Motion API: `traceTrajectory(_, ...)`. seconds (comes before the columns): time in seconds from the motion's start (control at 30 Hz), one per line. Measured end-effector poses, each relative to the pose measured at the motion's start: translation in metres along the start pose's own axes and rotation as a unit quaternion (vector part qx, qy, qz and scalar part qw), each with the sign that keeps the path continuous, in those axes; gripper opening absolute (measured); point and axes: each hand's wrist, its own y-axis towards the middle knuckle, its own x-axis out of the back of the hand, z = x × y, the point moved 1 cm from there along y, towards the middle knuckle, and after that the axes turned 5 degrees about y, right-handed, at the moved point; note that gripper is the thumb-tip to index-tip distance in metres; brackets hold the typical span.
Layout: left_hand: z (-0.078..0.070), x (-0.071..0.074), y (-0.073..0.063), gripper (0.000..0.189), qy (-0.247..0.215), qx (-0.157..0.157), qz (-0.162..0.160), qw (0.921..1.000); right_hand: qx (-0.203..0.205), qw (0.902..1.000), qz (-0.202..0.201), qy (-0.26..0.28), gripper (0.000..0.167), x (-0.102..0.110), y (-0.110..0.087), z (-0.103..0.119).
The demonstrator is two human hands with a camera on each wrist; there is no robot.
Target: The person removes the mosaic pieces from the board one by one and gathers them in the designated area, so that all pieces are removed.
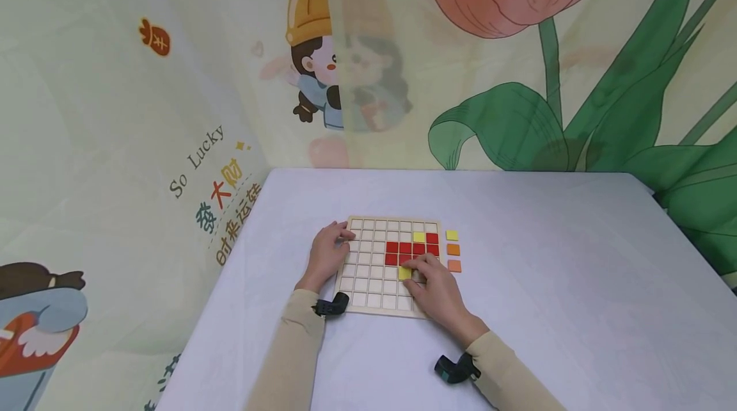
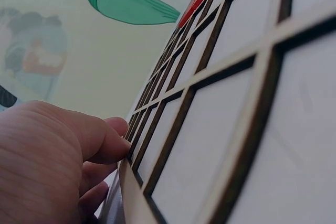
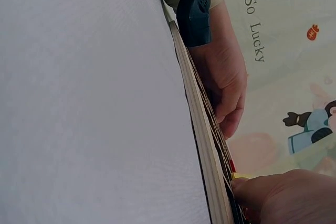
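Note:
A wooden grid board (image 1: pixel 374 301) with many square cells lies on the table. Red square tiles (image 1: pixel 405 248) and one yellow tile (image 1: pixel 419 237) fill some cells in its right half. My left hand (image 1: pixel 329 251) holds the board's left rim, with the thumb (image 2: pixel 107 142) at the edge and the other fingers partly hidden beside it. With thumb and fingertips, my right hand (image 1: pixel 437 289) pinches another yellow square tile (image 1: pixel 405 273) at a cell just below the red ones. In the right wrist view only a sliver of this yellow tile (image 3: pixel 241 175) shows by the thumb.
To the right of the board, a loose yellow tile (image 1: pixel 451 235), an orange tile (image 1: pixel 453 249) and a second orange tile (image 1: pixel 454 265) lie in a column. White cloth covers the table (image 1: pixel 553 283). Printed curtains (image 1: pixel 368 78) stand behind it and on the left.

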Motion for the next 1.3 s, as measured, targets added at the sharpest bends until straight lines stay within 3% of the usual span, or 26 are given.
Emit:
traceTrajectory(0.27, -0.001, 0.000, 0.000, 0.022, -0.002, 0.000, 0.000, 1.0000, 0.016, 0.9997, 0.004, -0.016, 0.031, 0.001, -0.001, 0.001)
traceTrajectory(0.57, -0.001, 0.001, 0.001, 0.022, -0.002, 0.003, 0.001, 1.0000, 0.065, 0.9939, -0.002, -0.089, 0.038, 0.003, -0.003, 0.004)
traceTrajectory(0.93, 0.001, -0.001, 0.001, 0.021, -0.004, 0.003, 0.003, 1.0000, 0.049, 0.9987, -0.002, -0.014, 0.034, 0.014, -0.002, -0.005)
traceTrajectory(1.3, 0.001, -0.001, 0.001, 0.021, -0.005, 0.000, 0.003, 1.0000, 0.009, 0.9999, -0.012, -0.004, 0.030, 0.039, 0.004, -0.014)
